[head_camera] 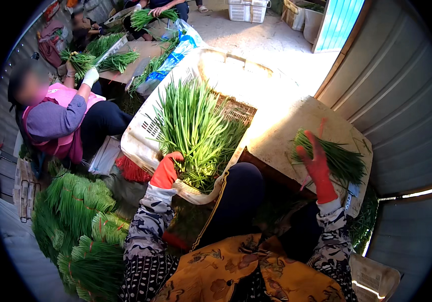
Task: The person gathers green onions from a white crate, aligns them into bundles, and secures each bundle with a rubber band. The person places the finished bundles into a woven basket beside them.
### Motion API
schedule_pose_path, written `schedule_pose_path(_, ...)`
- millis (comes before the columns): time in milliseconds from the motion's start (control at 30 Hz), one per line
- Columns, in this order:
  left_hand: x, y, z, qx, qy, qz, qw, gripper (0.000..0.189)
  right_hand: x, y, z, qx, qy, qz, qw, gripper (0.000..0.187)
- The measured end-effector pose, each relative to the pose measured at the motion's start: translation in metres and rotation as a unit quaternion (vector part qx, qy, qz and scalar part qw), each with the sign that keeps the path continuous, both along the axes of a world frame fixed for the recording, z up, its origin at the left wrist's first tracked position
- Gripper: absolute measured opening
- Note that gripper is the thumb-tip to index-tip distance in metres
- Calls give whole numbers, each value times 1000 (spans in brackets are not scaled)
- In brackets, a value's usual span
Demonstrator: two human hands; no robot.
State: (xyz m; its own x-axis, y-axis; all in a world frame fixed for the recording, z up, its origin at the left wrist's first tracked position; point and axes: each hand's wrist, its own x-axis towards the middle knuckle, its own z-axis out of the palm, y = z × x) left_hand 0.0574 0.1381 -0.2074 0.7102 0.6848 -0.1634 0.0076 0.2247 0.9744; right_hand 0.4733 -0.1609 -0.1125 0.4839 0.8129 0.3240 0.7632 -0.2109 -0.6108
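My left hand, in a red glove, is at the near left edge of a white plastic crate, its fingers at the cut ends of loose green garlic chives. Whether it grips any stems cannot be told. My right hand, also red-gloved, has its fingers apart above a wooden board on the right. Just beyond and beside it, a bunch of chives lies on the board. A red tie lies at the bunch's far side.
Tied chive bundles are piled at lower left, near red ties. A person in a pink apron sits at left, handling chives by another board. More people work farther back. A corrugated metal wall stands at right.
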Motion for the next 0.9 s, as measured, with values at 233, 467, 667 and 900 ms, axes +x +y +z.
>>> schedule_pose_path(233, 88, -65, 119, 228, -152, -27, 961, 37, -116, 84, 46, -9, 634, 270, 725, 76)
schedule_pose_path(467, 149, -104, 154, 51, -72, -86, 992, 53, -79, 117, 84, 180, 654, 351, 645, 67)
schedule_pose_path(667, 184, -103, 150, 101, 64, -109, 987, 67, -55, 120, 132, 196, 601, 258, 731, 63)
schedule_pose_path(900, 219, -81, 209, 137, 87, -285, 945, 53, -39, 124, 151, 271, 523, 170, 790, 58)
